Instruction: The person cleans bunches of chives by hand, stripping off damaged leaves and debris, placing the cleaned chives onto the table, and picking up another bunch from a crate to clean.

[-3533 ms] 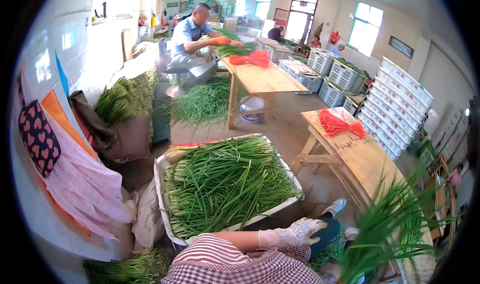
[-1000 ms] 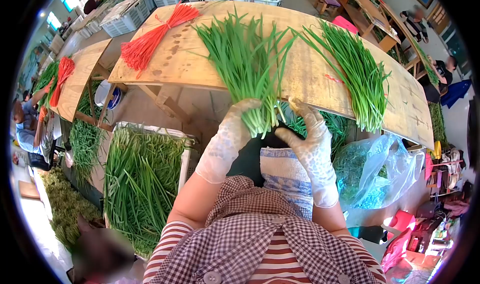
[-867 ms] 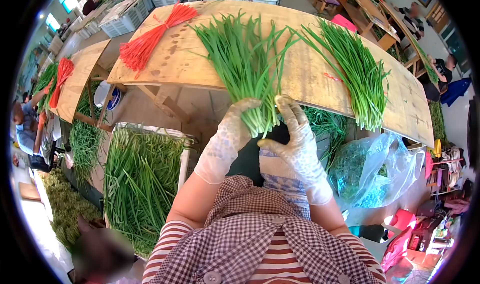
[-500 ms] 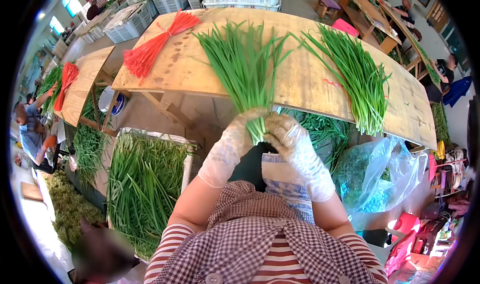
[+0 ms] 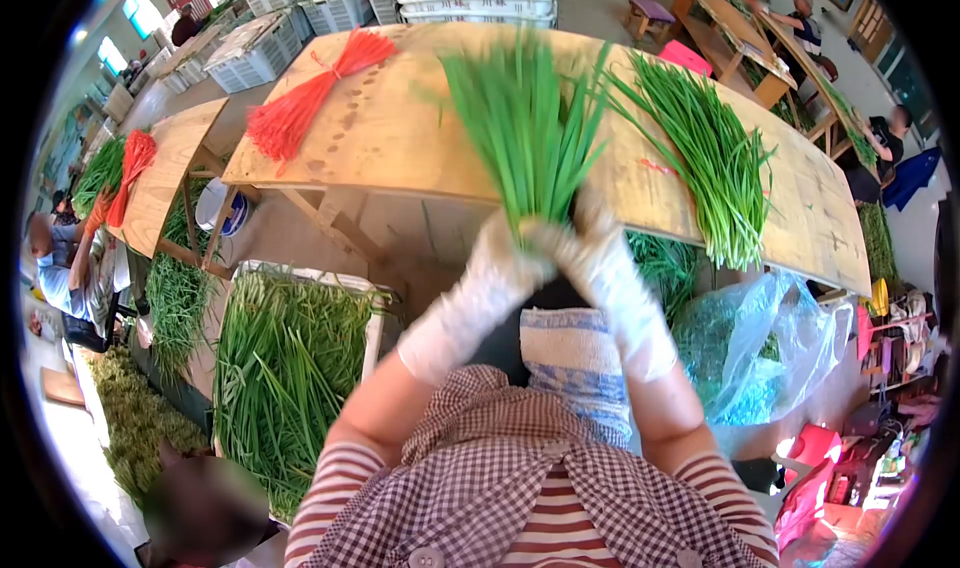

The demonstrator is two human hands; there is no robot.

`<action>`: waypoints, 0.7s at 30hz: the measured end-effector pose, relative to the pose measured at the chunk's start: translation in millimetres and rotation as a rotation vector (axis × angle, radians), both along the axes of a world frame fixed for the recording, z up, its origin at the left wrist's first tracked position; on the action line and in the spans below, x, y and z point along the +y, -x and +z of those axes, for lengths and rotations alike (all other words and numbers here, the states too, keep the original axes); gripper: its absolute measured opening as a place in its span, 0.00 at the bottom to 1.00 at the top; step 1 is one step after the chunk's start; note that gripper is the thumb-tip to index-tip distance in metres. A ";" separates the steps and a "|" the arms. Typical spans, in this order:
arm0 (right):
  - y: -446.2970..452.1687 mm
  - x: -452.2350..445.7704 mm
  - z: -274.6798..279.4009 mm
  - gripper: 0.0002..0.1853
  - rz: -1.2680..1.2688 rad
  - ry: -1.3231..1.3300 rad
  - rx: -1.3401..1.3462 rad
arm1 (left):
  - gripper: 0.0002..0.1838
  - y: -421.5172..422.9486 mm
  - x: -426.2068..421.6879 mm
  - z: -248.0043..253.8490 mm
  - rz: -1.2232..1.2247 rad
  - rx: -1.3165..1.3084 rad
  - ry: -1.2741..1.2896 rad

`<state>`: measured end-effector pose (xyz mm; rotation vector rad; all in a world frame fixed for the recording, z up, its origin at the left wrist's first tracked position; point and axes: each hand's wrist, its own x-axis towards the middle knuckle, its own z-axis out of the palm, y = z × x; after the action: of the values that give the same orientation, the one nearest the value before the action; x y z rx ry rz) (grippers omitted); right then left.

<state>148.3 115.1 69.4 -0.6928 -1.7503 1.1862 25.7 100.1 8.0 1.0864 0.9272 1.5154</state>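
Note:
Both my hands wear whitish, translucent gloves. My left hand (image 5: 508, 253) is closed round the lower stems of a bunch of garlic chives (image 5: 522, 133), which stands upright with its leaves fanned over the near table edge. Against the same stems, on the other side, my right hand (image 5: 592, 243) is closed too, though motion smears its fingers. The leaf tips are blurred as well. To the right, a larger pile of garlic chives (image 5: 705, 158) lies on the wooden table (image 5: 400, 128). A bundle of red ties (image 5: 325, 98) rests at the table's left.
A white crate (image 5: 378, 333) full of loose greens stands at my left. Below the table on the right are a clear plastic bag (image 5: 760, 348) and more greens (image 5: 660, 268). A striped towel (image 5: 572, 353) covers my lap. Other people sit at tables on both sides.
The bunch and both hands have shifted slightly right and up. The leaves stand more upright and closer together. My right hand has tilted and blurred.

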 end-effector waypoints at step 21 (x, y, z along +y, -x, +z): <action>-100.3 58.9 18.0 0.34 -0.277 -0.116 -0.491 | 0.23 -44.0 9.6 31.8 -0.604 -0.150 0.500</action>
<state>248.6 174.0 87.3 -1.1865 -2.0163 0.7568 69.7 109.7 39.8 0.7731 0.7278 0.7962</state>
